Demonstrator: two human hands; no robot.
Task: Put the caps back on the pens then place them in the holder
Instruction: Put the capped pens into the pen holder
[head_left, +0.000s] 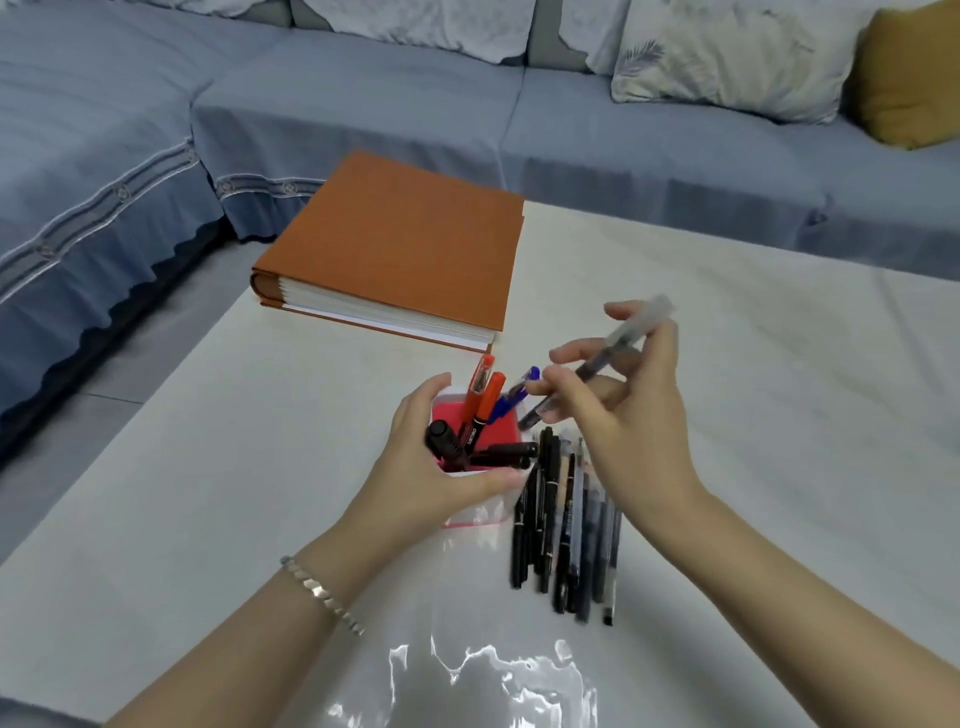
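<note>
A red holder (448, 415) with a white rim stands on the white table. My left hand (426, 483) grips its near side. Inside lean two red pens (480, 397), a blue pen (511, 395) and black markers (457, 449). My right hand (623, 415) holds a clear-barrelled pen (597, 364) slanted, its lower end just right of the holder's rim. Several black and grey pens (566, 530) lie in a row on the table below my right hand.
A thick orange album (400, 244) lies at the table's far left corner. A crumpled clear plastic sheet (467, 680) sits at the near edge. A blue sofa (363, 104) with cushions runs behind and to the left.
</note>
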